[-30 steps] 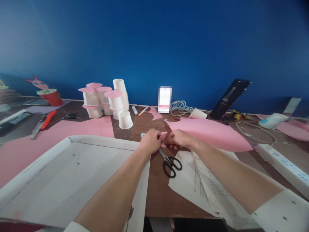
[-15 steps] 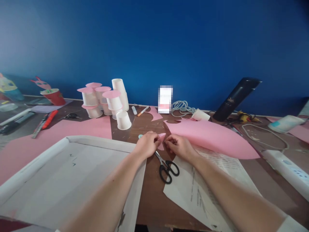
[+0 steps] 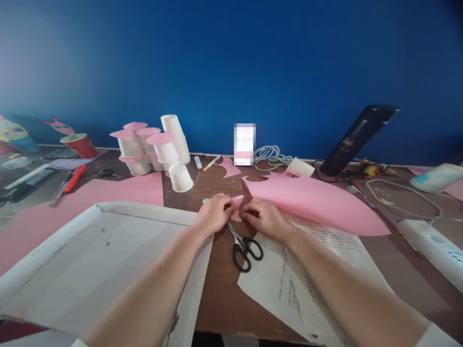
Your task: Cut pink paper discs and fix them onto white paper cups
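Observation:
A small pink paper piece (image 3: pixel 237 208) is between my two hands. My left hand (image 3: pixel 216 212) has its fingers closed on the piece's left side. On the right side, my right hand (image 3: pixel 263 217) pinches the same piece at its edge with thumb and forefinger. Black-handled scissors (image 3: pixel 247 252) lie on the table just below, their blades reaching toward my left fingers. Behind my right hand a large curved pink sheet (image 3: pixel 318 202) rests over a printed paper (image 3: pixel 282 284).
A white tray-like box (image 3: pixel 83 274) fills the left front. Pink-topped paper cups (image 3: pixel 163 147) are stacked behind it, near a single cup (image 3: pixel 181 178). A phone (image 3: pixel 245 144) stands by the wall, with a white cable (image 3: pixel 271 156) and black bottle (image 3: pixel 356 140) further right.
My right hand has moved in to the pink piece, which now looks flatter and more rounded. The view has shifted slightly, so the table items appear a little displaced.

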Tool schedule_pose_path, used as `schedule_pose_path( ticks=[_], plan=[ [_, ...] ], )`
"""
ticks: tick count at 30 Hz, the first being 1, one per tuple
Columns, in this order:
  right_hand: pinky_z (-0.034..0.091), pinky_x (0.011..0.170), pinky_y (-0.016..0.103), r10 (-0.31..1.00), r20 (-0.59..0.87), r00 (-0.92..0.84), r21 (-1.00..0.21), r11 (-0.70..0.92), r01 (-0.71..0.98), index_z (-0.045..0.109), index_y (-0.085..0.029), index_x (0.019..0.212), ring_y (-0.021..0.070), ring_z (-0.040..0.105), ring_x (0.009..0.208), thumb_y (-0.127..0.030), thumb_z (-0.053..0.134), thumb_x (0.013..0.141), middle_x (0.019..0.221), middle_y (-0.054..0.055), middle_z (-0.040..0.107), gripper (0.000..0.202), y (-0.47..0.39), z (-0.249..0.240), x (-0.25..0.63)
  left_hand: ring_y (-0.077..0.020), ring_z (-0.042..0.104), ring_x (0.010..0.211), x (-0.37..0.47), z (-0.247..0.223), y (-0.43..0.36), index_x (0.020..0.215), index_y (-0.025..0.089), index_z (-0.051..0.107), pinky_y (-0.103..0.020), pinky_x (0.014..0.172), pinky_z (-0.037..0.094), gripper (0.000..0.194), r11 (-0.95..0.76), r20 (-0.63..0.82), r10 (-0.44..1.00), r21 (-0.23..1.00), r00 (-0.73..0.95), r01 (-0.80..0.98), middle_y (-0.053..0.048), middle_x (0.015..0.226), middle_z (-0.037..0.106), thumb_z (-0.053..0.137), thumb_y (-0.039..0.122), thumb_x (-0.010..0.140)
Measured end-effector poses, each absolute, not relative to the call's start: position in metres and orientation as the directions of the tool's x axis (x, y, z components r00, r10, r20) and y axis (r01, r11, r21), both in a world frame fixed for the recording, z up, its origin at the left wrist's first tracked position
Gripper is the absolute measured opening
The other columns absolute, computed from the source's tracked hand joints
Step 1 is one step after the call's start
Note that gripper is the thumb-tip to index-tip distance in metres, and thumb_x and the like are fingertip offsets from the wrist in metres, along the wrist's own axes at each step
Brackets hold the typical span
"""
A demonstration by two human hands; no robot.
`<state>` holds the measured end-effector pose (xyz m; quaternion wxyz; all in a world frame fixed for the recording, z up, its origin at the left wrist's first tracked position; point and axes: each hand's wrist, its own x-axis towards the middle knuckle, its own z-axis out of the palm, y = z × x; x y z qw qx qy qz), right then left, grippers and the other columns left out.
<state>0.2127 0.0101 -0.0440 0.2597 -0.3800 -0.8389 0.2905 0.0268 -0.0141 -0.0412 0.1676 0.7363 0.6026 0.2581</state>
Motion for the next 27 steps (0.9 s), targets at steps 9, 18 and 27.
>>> schedule_pose_path(
  ticks=[9,18,27],
  plan=[
    [0.045,0.073,0.025,0.758,0.233,-0.61,-0.519,0.627,0.581,0.068,-0.018,0.084,0.0169,0.062,0.083,-0.015,0.056,0.082,0.092,0.005,0.068,0.013,0.006,-0.039,0.209,-0.0163,0.058,0.078,0.027,-0.042,-0.014,0.073,0.021,0.063,-0.026,0.067,0.04,0.016,-0.214,0.171,0.975,0.542,0.142,0.812,-0.002,0.084,0.061,0.052,0.029,0.084],
    [0.045,0.07,0.027,0.736,0.098,-0.67,-0.214,0.673,0.708,0.071,-0.022,0.097,0.021,0.064,0.085,-0.021,0.05,0.089,0.102,0.009,0.067,0.023,-0.011,-0.019,0.21,-0.0164,0.057,0.079,0.027,-0.042,-0.011,0.071,0.022,0.062,-0.026,0.067,0.039,0.016,-0.211,0.161,0.976,0.515,0.149,0.831,-0.001,0.083,0.06,0.051,0.021,0.082],
    [0.047,0.08,0.026,0.744,0.25,-0.619,-0.549,0.636,0.542,0.072,-0.021,0.098,0.0166,0.066,0.086,-0.017,0.054,0.086,0.094,0.003,0.072,0.022,0.007,-0.036,0.222,-0.0156,0.057,0.079,0.024,-0.043,-0.012,0.071,0.021,0.063,-0.027,0.072,0.041,0.015,-0.237,0.182,0.97,0.576,0.16,0.782,-0.001,0.081,0.06,0.053,0.024,0.082]
  ],
)
